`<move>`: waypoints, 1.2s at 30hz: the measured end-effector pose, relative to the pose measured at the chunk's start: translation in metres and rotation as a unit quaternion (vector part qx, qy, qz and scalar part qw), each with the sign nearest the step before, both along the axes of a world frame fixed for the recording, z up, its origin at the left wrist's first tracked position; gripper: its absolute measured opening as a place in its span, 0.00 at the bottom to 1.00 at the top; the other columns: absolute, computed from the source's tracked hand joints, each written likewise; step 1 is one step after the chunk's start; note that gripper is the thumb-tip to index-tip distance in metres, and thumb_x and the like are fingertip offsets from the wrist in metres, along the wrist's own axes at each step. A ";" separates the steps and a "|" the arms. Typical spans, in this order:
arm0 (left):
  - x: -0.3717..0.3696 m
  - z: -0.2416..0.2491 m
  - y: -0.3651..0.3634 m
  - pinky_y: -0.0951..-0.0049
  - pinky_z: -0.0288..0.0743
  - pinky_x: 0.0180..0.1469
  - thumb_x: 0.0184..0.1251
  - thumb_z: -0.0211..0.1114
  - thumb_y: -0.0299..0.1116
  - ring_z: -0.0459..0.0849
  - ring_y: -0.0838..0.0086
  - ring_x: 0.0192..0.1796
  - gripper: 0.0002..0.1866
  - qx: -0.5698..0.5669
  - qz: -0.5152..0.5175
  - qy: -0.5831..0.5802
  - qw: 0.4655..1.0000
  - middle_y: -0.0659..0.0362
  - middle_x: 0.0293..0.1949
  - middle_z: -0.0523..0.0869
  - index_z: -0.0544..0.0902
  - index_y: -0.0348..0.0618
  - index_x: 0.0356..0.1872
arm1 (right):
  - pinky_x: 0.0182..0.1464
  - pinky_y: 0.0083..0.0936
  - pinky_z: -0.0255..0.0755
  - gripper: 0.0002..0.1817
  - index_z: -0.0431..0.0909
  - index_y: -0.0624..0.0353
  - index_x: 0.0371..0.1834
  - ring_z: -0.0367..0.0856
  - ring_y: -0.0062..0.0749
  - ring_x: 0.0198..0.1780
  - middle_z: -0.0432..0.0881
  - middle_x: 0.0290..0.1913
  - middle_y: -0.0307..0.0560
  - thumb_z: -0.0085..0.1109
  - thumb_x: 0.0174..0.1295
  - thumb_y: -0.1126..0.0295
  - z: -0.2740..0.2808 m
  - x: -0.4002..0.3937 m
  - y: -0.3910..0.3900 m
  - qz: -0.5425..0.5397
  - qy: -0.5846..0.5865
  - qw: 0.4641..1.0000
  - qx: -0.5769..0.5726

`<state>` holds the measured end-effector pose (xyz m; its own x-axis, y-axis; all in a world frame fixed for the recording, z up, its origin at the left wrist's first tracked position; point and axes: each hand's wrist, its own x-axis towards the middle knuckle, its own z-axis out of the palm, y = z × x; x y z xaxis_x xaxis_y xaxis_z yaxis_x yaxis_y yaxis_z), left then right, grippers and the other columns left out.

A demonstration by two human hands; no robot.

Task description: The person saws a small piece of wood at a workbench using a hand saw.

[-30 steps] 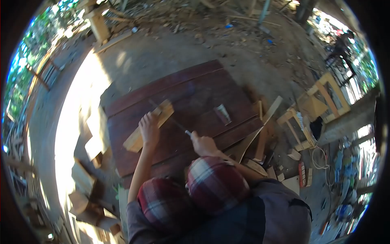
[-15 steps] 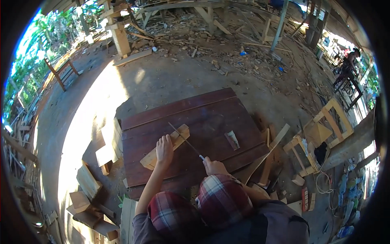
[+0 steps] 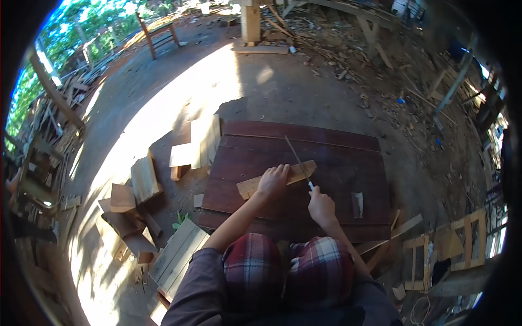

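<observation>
A pale wooden piece (image 3: 297, 173) with an angled end lies on a dark reddish-brown wooden panel (image 3: 239, 163). My left hand (image 3: 273, 182) grips it around the middle, fingers over the top. In my right hand (image 3: 322, 206) is the pale handle of a long thin blade (image 3: 296, 155), which crosses the wooden piece near its right end. Whether the blade is a saw or a file I cannot make out. The handle sits close to the near edge of the wood, and the tip reaches out over the panel beyond it.
A small light-coloured scrap (image 3: 357, 205) lies on the panel's right side. Wooden blocks (image 3: 145, 178) stand left of it, beside a slatted wooden piece (image 3: 179, 258). Wooden frames (image 3: 467, 239) are at the right. A post (image 3: 250, 24) and a chair (image 3: 157, 37) stand farther off.
My view has swung left, so the panel appears farther right. The thin blade has slid forward across the wooden piece, bringing my right hand closer to it. My left hand keeps its grip.
</observation>
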<state>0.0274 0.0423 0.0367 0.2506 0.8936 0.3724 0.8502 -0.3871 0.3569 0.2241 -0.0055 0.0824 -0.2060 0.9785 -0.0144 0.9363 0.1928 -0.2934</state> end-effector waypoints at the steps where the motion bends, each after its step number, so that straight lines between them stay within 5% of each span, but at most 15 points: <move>1: -0.001 0.006 -0.001 0.59 0.74 0.48 0.62 0.61 0.39 0.82 0.57 0.43 0.20 -0.012 0.010 0.014 1.000 0.51 0.40 0.80 0.72 0.38 0.51 | 0.34 0.51 0.76 0.11 0.67 0.60 0.41 0.84 0.58 0.32 0.82 0.26 0.61 0.40 0.72 0.63 -0.006 -0.004 0.003 0.000 0.003 1.000 0.004; 9: 0.003 -0.001 0.005 0.64 0.73 0.48 0.63 0.59 0.36 0.82 0.61 0.43 0.18 0.018 0.037 0.098 0.994 0.52 0.40 0.80 0.72 0.36 0.50 | 0.36 0.55 0.74 0.10 0.63 0.59 0.44 0.83 0.62 0.33 0.82 0.27 0.62 0.39 0.72 0.63 -0.017 0.037 -0.052 -0.055 -0.031 0.994 -0.088; 16: 0.002 0.002 0.004 0.67 0.71 0.45 0.59 0.56 0.31 0.79 0.63 0.43 0.13 0.045 0.010 0.137 0.990 0.53 0.39 0.77 0.71 0.37 0.43 | 0.37 0.55 0.74 0.11 0.65 0.60 0.43 0.83 0.62 0.35 0.82 0.28 0.64 0.38 0.72 0.64 -0.005 0.025 -0.025 -0.022 -0.013 0.997 -0.072; 23: 0.005 0.006 0.005 0.66 0.71 0.46 0.60 0.54 0.32 0.79 0.64 0.43 0.14 0.002 0.022 0.154 0.988 0.53 0.39 0.77 0.71 0.36 0.45 | 0.37 0.54 0.74 0.12 0.65 0.61 0.45 0.82 0.62 0.34 0.82 0.28 0.64 0.38 0.72 0.64 -0.024 0.001 -0.002 -0.023 -0.011 0.999 -0.035; 36: 0.005 -0.001 0.003 0.65 0.71 0.46 0.64 0.54 0.35 0.78 0.63 0.45 0.16 0.005 0.021 0.153 0.988 0.53 0.40 0.77 0.71 0.35 0.48 | 0.36 0.54 0.75 0.10 0.65 0.58 0.44 0.83 0.62 0.35 0.82 0.28 0.64 0.41 0.71 0.63 -0.005 0.044 -0.075 -0.073 -0.053 0.990 -0.106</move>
<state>0.0324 0.0454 0.0359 0.3155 0.9022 0.2942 0.9330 -0.3514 0.0771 0.2682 -0.0806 0.0776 -0.0492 0.9701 -0.2375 0.9774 -0.0022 -0.2115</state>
